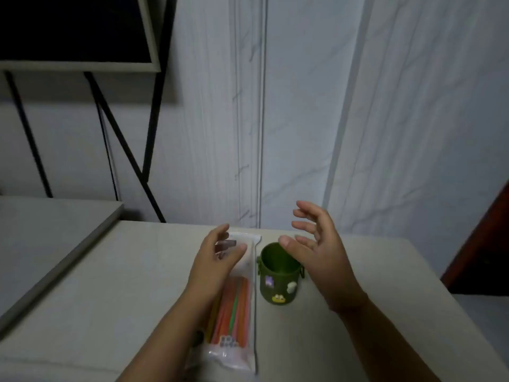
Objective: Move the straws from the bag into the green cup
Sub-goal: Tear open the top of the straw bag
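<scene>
A long clear plastic bag (245,348) lies on the table, running away from me. Inside it are several coloured straws (234,310), mostly orange, pink and green. Just right of the bag stands the green cup (278,282), upright and empty-looking, with small stickers on its side. My left hand (214,260) hovers over the far half of the bag, fingers apart, holding nothing. My right hand (316,249) is raised beside and slightly above the cup's right rim, fingers spread, also holding nothing.
The pale table (110,299) has its far edge close behind the bag and cup. A lower grey surface (49,224) adjoins on the left. Black metal legs (124,150) of a stand rise behind it. A dark red panel (484,244) is at the right.
</scene>
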Motion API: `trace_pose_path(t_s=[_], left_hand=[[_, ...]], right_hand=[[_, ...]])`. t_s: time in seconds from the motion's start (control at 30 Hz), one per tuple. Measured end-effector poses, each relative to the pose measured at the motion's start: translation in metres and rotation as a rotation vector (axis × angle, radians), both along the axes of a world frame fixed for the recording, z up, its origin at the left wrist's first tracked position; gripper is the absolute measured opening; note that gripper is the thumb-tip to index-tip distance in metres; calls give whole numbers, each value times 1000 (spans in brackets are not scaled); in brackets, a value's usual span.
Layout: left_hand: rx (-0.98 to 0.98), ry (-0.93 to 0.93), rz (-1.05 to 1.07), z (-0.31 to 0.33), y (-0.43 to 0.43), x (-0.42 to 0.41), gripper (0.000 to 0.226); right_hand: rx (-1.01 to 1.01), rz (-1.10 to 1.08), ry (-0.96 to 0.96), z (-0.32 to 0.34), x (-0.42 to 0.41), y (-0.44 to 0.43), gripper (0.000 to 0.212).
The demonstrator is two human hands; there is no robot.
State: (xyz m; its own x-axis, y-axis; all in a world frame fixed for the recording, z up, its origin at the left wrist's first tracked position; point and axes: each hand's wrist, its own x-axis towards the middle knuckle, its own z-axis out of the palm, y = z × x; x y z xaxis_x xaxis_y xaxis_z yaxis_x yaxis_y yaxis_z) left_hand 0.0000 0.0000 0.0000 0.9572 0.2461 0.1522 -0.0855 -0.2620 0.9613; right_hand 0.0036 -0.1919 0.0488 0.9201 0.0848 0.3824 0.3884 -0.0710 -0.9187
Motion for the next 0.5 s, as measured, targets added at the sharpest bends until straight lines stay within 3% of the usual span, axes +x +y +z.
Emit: trace_pose_path(t_s=[0.17, 0.3, 0.5], left_hand=[[10, 164, 122, -24, 5, -26, 52], [-33, 326, 133, -36, 14, -29, 79], [9, 398, 165, -35, 19, -30, 76]], right_hand=[[55, 66, 99, -23, -39, 22, 53], [-39, 158, 176, -50, -53, 40, 45], [-256, 273, 421, -88, -51, 57, 48]])
